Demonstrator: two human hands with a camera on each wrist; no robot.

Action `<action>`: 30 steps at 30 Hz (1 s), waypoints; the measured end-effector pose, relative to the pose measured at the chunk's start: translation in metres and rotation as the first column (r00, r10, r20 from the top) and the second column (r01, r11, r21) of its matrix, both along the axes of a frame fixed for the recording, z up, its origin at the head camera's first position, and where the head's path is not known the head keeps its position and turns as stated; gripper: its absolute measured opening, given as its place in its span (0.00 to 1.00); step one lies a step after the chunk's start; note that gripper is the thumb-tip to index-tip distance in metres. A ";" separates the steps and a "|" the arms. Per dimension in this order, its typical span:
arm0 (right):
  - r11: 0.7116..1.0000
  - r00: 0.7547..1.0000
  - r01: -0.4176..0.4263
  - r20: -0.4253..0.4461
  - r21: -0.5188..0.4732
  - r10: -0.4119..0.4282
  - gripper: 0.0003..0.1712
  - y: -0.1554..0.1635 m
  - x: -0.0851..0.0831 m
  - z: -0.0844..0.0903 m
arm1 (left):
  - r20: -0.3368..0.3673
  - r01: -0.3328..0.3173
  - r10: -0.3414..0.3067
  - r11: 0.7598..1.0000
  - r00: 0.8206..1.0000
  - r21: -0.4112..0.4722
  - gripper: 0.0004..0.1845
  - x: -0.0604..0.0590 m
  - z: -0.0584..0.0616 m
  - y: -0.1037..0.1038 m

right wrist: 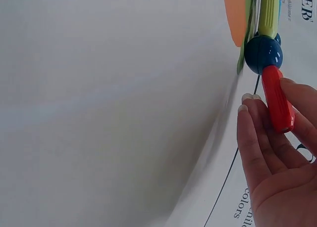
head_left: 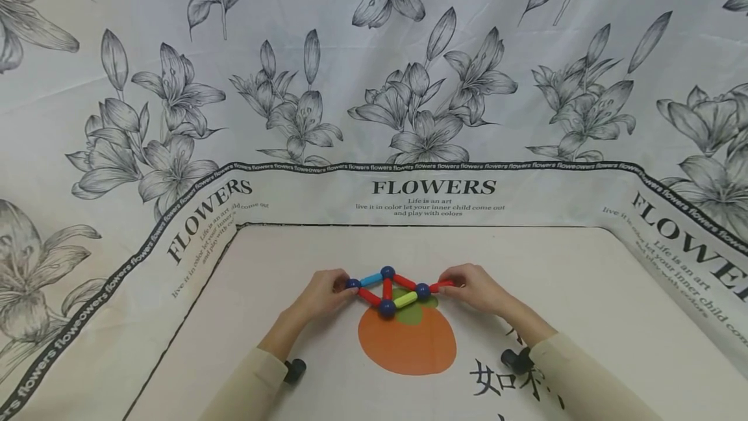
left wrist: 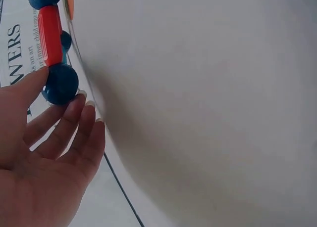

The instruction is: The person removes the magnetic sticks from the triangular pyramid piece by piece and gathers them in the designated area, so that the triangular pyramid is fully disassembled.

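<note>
a small frame of rods and balls (head_left: pixel 388 291) lies on the counter (head_left: pixel 584 291), just above the printed orange fruit (head_left: pixel 407 342). the left hand (head_left: pixel 321 292) pinches the blue end ball (left wrist: pixel 60 83) left of the fruit, thumb and fingers (left wrist: pixel 74 119) curled to it. the right hand (head_left: pixel 474 288) grips the free red rod (right wrist: pixel 277 98) on the fruit's right. the frame looks light, with stiff, smooth pieces whose joints likely part easily, so hold it at the balls.
</note>
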State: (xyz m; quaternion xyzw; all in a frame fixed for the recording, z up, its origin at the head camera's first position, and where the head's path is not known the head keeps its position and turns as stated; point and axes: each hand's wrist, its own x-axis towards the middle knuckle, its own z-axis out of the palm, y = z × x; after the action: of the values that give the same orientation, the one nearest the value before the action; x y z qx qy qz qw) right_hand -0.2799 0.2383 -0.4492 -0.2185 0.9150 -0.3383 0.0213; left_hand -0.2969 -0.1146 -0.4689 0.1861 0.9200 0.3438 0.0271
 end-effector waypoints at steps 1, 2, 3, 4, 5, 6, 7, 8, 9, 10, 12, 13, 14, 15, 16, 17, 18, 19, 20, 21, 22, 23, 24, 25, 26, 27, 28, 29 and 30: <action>1.000 1.000 -0.003 0.003 0.000 0.003 0.08 0.000 0.000 0.000 | -0.001 0.003 -0.003 1.000 1.000 -0.001 0.11 0.000 0.000 0.000; 1.000 1.000 -0.006 0.004 0.000 0.006 0.08 0.001 0.000 -0.001 | 0.000 0.004 -0.004 1.000 1.000 -0.005 0.11 0.000 -0.001 0.000; 1.000 1.000 -0.008 0.005 -0.001 0.008 0.09 0.001 0.000 -0.001 | -0.003 0.007 -0.007 1.000 1.000 -0.010 0.11 0.000 -0.001 -0.001; 1.000 1.000 -0.010 0.005 -0.002 0.010 0.09 0.001 0.000 -0.001 | -0.001 0.010 -0.010 1.000 1.000 -0.013 0.11 0.000 -0.001 -0.001; 1.000 1.000 -0.013 0.005 -0.001 0.013 0.09 0.001 0.000 -0.001 | -0.001 0.015 -0.015 1.000 1.000 -0.014 0.10 0.001 -0.001 -0.001; 1.000 1.000 -0.014 0.006 -0.001 0.014 0.09 0.002 0.000 -0.001 | 0.001 0.018 -0.018 1.000 1.000 -0.018 0.10 0.001 -0.001 -0.001; 1.000 1.000 -0.015 0.008 0.000 0.015 0.09 0.002 0.000 -0.001 | 0.002 0.023 -0.023 1.000 1.000 -0.019 0.10 0.001 -0.001 -0.001; 1.000 1.000 -0.015 0.010 0.000 0.015 0.09 0.003 0.000 -0.002 | 0.002 0.028 -0.028 0.999 1.000 -0.020 0.10 0.001 -0.001 -0.001; 1.000 1.000 -0.016 0.014 0.000 0.016 0.09 0.003 0.000 -0.002 | 0.004 0.032 -0.032 0.999 0.999 -0.021 0.09 0.002 0.000 -0.002; 1.000 1.000 -0.016 0.017 0.002 0.016 0.09 0.003 0.000 -0.002 | 0.007 0.035 -0.035 0.999 0.999 -0.022 0.09 0.002 0.000 -0.002; 1.000 1.000 -0.020 0.024 0.004 0.020 0.09 0.004 0.000 -0.003 | 0.011 0.038 -0.038 0.999 0.999 -0.025 0.09 0.002 0.000 -0.001; 1.000 0.999 -0.023 0.025 0.005 0.023 0.09 0.004 0.000 -0.003 | 0.012 0.038 -0.038 0.999 0.999 -0.027 0.09 0.002 0.000 -0.001; 1.000 0.999 -0.027 0.025 0.007 0.026 0.09 0.005 0.000 -0.003 | 0.015 0.038 -0.037 0.999 0.999 -0.028 0.09 0.002 0.000 -0.001; 1.000 0.999 -0.030 0.025 0.008 0.030 0.09 0.005 0.000 -0.004 | 0.017 0.038 -0.037 0.999 0.999 -0.030 0.09 0.002 0.000 -0.001; 0.999 0.999 -0.034 0.023 0.011 0.034 0.09 0.005 -0.001 -0.004 | 0.018 0.039 -0.039 0.999 0.999 -0.031 0.09 0.002 0.000 -0.001; 0.999 0.999 -0.038 0.020 0.012 0.038 0.09 0.005 -0.001 -0.004 | 0.025 0.036 -0.035 0.999 0.999 -0.030 0.09 0.002 0.001 -0.001; 0.999 0.999 -0.041 0.016 0.014 0.041 0.09 0.006 -0.001 -0.004 | 0.032 0.032 -0.031 0.999 0.999 -0.031 0.09 0.002 0.001 -0.001; 0.999 0.999 -0.043 0.013 0.016 0.042 0.08 0.006 -0.001 -0.004 | 0.038 0.030 -0.028 0.999 0.999 -0.031 0.09 0.002 0.001 -0.001; 0.999 0.999 -0.044 0.009 0.018 0.044 0.08 0.006 -0.001 -0.004 | 0.045 0.027 -0.026 0.999 0.999 -0.030 0.09 0.001 0.001 -0.001; 0.999 0.999 -0.045 0.007 0.020 0.045 0.08 0.006 -0.001 -0.003 | 0.051 0.024 -0.023 0.999 0.998 -0.030 0.10 0.001 0.001 -0.001; 0.999 0.999 -0.046 0.005 0.021 0.046 0.08 0.006 -0.001 -0.003 | 0.058 0.021 -0.019 0.999 0.998 -0.031 0.10 0.001 0.001 -0.001; 0.999 0.999 -0.047 0.005 0.022 0.047 0.08 0.006 0.000 -0.003 | 0.066 0.015 -0.013 0.999 0.998 -0.029 0.10 0.001 0.001 -0.002; 0.998 0.999 -0.050 0.004 0.024 0.050 0.08 0.006 0.000 -0.003 | 0.069 0.013 -0.011 0.999 0.998 -0.029 0.10 0.001 0.001 -0.002; 0.998 0.999 -0.053 0.005 0.025 0.053 0.08 0.006 -0.001 -0.004 | 0.072 0.011 -0.009 1.000 0.997 -0.029 0.10 0.000 0.001 -0.002; 0.998 0.998 -0.055 0.008 0.026 0.055 0.08 0.006 -0.001 -0.004 | 0.075 0.010 -0.008 1.000 0.997 -0.028 0.10 0.000 0.001 -0.002; 0.998 0.998 -0.056 0.012 0.026 0.056 0.08 0.006 -0.001 -0.004 | 0.074 0.012 -0.010 1.000 0.997 -0.026 0.10 0.000 0.001 -0.002; 0.998 0.998 -0.056 0.015 0.028 0.056 0.08 0.006 -0.001 -0.004 | 0.076 0.012 -0.011 1.000 0.997 -0.022 0.10 0.000 0.001 -0.002; 0.998 0.998 -0.055 0.018 0.030 0.055 0.08 0.005 -0.001 -0.005 | 0.077 0.012 -0.011 1.000 0.997 -0.019 0.10 0.000 0.001 -0.003; 0.998 0.998 -0.053 0.020 0.032 0.053 0.08 0.005 -0.001 -0.005 | 0.078 0.012 -0.011 1.000 0.997 -0.018 0.10 0.000 0.001 -0.003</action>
State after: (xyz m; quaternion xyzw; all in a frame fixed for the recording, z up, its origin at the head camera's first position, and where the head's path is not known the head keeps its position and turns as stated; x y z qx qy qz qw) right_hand -0.2813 0.2437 -0.4539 -0.2392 0.9140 -0.3248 0.0424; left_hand -0.2974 -0.1175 -0.4679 0.1774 0.9202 0.3424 0.0667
